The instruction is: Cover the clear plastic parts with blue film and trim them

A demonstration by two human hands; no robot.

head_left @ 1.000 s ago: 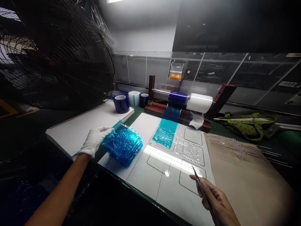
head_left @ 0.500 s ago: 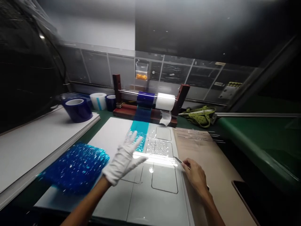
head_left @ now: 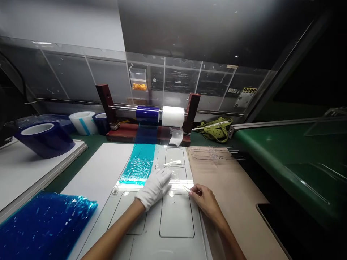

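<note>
My left hand (head_left: 154,187), in a white glove, lies with its fingers stretched out on the clear sheet beside the blue film strip (head_left: 138,168). The strip runs down from a dark blue roll (head_left: 148,114) next to a white roll (head_left: 173,116) on the same rod. My right hand (head_left: 203,198), bare, pinches a thin pointed tool (head_left: 187,189), its tip at the clear film just right of the gloved fingers. Beneath both lies a pale board (head_left: 165,249) marked with black rounded outlines.
A crumpled blue film pile (head_left: 43,224) lies at the lower left. Behind it, a large blue roll (head_left: 45,140) rests on stacked white sheets (head_left: 11,173). Brown paper (head_left: 230,191), a dark phone-like object (head_left: 273,231) and a green pouch (head_left: 217,130) are on the right.
The view has shifted. My left hand has moved right across the sheet, off the blue strip's lower part. The tool in my right hand has moved left, closer to the gloved fingers.
</note>
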